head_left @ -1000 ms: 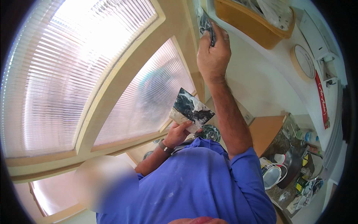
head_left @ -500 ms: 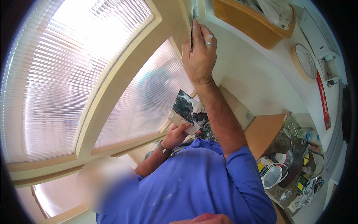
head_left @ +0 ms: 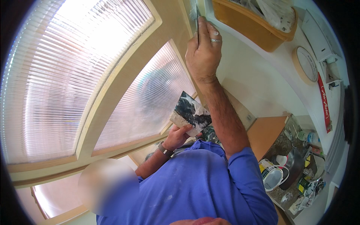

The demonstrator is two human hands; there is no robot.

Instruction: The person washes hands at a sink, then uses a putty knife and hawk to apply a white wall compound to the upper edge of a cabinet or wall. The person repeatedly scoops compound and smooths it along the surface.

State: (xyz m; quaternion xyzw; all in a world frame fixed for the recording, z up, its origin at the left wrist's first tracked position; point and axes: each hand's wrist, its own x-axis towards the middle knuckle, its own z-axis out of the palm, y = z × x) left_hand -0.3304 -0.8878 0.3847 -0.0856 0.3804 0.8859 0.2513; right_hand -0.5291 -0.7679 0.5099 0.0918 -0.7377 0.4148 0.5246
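Observation:
My right hand, a ring on one finger and white smears on the skin, reaches up with its fingers pressed along a thin putty knife, seen almost edge-on. The blade meets a narrow strip of wall smeared with whitish paste, beside the wooden frame. Lower down, my left hand, with a watch at its wrist, grips the near corner of a dark square board. White filler coats much of the board. My right forearm passes close beside the board's right corner.
Ribbed translucent panes in a wooden frame fill the left. At upper right, a white shelf holds an orange tub and a tape roll. A paint bucket and clutter stand on a speckled counter at lower right.
My right hand has moved slightly up and to the right with the putty knife. The board in my left hand has shifted a little to the right.

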